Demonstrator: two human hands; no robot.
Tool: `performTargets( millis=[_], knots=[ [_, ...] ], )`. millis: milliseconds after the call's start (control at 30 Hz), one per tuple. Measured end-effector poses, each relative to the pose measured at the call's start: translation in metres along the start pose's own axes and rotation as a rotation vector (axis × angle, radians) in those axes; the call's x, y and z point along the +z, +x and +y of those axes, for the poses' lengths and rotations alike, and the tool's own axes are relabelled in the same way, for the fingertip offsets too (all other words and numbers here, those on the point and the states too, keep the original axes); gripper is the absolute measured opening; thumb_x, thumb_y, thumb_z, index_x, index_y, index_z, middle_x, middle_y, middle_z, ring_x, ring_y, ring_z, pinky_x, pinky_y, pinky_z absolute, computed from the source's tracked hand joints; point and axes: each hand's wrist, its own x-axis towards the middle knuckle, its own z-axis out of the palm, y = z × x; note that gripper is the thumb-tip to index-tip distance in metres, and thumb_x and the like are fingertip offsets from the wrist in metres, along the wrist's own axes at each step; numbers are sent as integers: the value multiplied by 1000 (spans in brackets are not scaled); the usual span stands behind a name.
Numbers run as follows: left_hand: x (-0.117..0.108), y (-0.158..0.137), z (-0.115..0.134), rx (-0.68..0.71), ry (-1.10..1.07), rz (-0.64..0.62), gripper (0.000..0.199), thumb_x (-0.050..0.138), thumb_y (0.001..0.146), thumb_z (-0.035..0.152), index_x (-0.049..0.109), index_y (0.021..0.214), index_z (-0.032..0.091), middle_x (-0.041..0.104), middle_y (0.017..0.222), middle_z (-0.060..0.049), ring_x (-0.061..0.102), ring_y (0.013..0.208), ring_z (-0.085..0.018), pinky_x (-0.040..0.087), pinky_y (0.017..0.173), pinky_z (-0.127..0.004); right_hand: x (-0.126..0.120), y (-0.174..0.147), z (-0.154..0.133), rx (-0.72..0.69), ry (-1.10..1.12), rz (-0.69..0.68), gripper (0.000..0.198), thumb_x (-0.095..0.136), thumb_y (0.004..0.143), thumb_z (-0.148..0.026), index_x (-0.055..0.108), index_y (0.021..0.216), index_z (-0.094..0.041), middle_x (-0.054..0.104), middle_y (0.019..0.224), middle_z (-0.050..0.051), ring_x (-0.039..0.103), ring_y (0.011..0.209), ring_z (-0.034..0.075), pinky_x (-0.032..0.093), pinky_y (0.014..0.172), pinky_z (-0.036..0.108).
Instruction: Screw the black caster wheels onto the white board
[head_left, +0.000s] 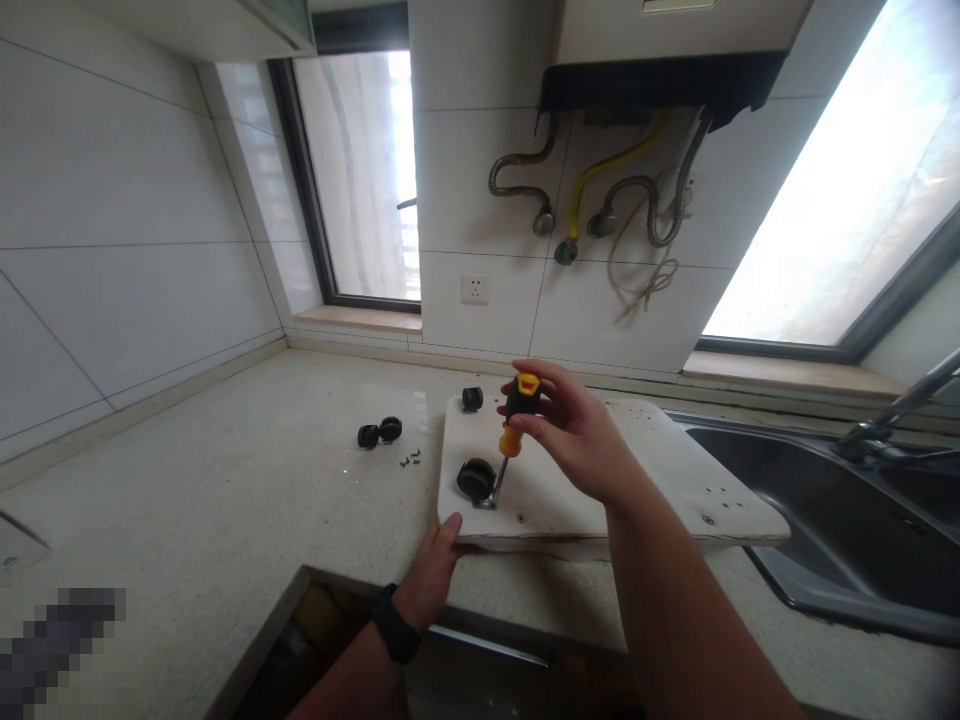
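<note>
Two casters stand on the white board (pixel 581 475), which lies on the counter (pixel 247 480); take the near caster (pixel 476 480) as the middle of the dial. The far caster (pixel 472 399) sits at 12 o'clock. At 2 o'clock the right hand (pixel 562 425) grasps the screwdriver (pixel 523 400) by its black and yellow handle, thumb and fingers wrapped around it. The handle leans toward 1 o'clock, and the tip meets the near caster's metal plate. At 7 o'clock the left hand (pixel 433 570) grips the board's near corner, thumb on the edge, the other fingers mostly hidden; a dark watch (pixel 396 623) circles that wrist. Two loose casters (pixel 379 432) lie on the counter at 10 o'clock, with several screws (pixel 411 458) between 9 and 10. The sink (pixel 817 520) is at 3 o'clock, just beside the board.
</note>
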Motion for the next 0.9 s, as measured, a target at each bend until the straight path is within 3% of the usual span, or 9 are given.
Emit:
performTargets(
  millis=[133,233,300,367,433,533,733,900],
  knots=[
    [1,-1,0,-44,-74,-27,78,65,85,84,69,122,14,76,117,-16,70,116,-38,55,106,-53,10,0,3,-46,-186,215,58,94,74,-39,67,125,-30,70,104,2,72,86,21,64,76,40],
    [1,-1,2,-31,-80,-54,73,62,90,80,69,124,16,76,121,-17,70,117,-38,54,107,-52,13,-1,6,-79,-338,301,58,92,76,-45,67,126,-30,69,105,2,67,78,18,63,73,39],
    [1,-2,4,-11,-56,-56,68,59,93,77,70,124,17,77,121,-17,70,118,-38,53,108,-53,13,-3,9,-82,-334,240,55,81,89,-45,61,138,-32,68,116,4,68,82,18,64,79,41],
    [1,-3,6,1,-25,-40,63,59,95,73,71,123,17,78,116,-16,70,120,-38,52,110,-53,12,-6,11,-100,-216,127,53,67,100,-40,51,151,-35,65,128,6,71,99,20,63,93,44],
    [1,-4,10,14,9,-12,58,60,96,69,72,121,17,78,113,-15,68,122,-38,49,113,-52,10,-8,13,-108,-75,39,58,61,105,-36,40,159,-37,63,135,7,70,114,22,59,106,48],
    [0,-7,15,35,69,23,51,62,97,62,74,119,17,78,111,-14,66,126,-37,47,116,-50,9,-10,15,-85,-26,28,66,62,105,-35,33,164,-40,64,135,8,72,111,22,60,104,50],
    [-2,-13,24,51,160,50,41,62,100,51,73,114,14,77,116,-16,67,123,-34,47,116,-47,18,-7,15,-147,-281,231,54,81,91,-38,61,140,-36,67,112,3,71,89,22,65,77,42],
    [0,-17,30,79,209,58,31,58,102,42,72,111,16,76,114,-14,68,121,-31,48,116,-44,29,-4,15,-215,-468,337,52,83,88,-39,64,136,-35,67,114,4,67,82,20,64,73,41]
  ],
)
